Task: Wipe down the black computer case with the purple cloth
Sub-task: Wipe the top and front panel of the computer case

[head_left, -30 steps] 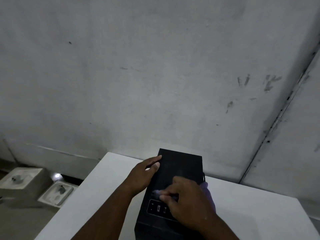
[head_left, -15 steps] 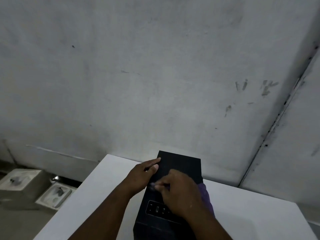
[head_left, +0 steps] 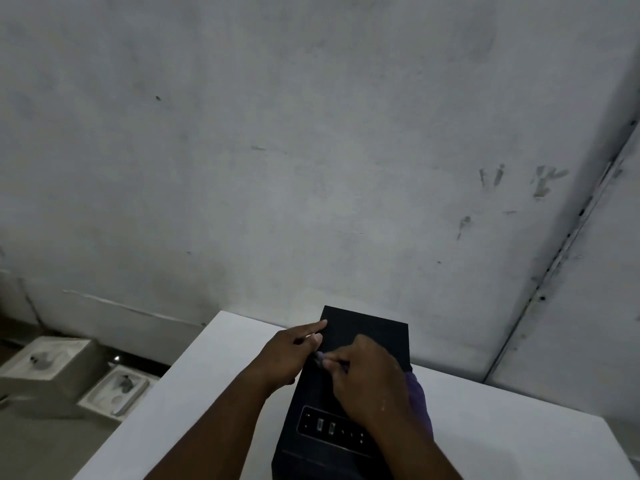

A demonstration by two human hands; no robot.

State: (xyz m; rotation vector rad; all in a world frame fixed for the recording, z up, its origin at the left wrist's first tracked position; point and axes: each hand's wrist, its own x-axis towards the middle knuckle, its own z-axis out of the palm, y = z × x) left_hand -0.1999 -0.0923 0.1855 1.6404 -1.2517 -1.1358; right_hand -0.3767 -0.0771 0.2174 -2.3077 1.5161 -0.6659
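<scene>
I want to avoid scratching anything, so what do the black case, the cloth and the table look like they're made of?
Black computer case: matte dark top, faintly textured, likely painted metal or plastic; the port panel looks slightly glossier.
Purple cloth: soft fabric, bunched under the right hand.
Table: smooth white matte surface, perhaps laminate; the dim light leaves it open.

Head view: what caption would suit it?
Right hand wipes the black case with a purple cloth; left hand steadies it.
</scene>
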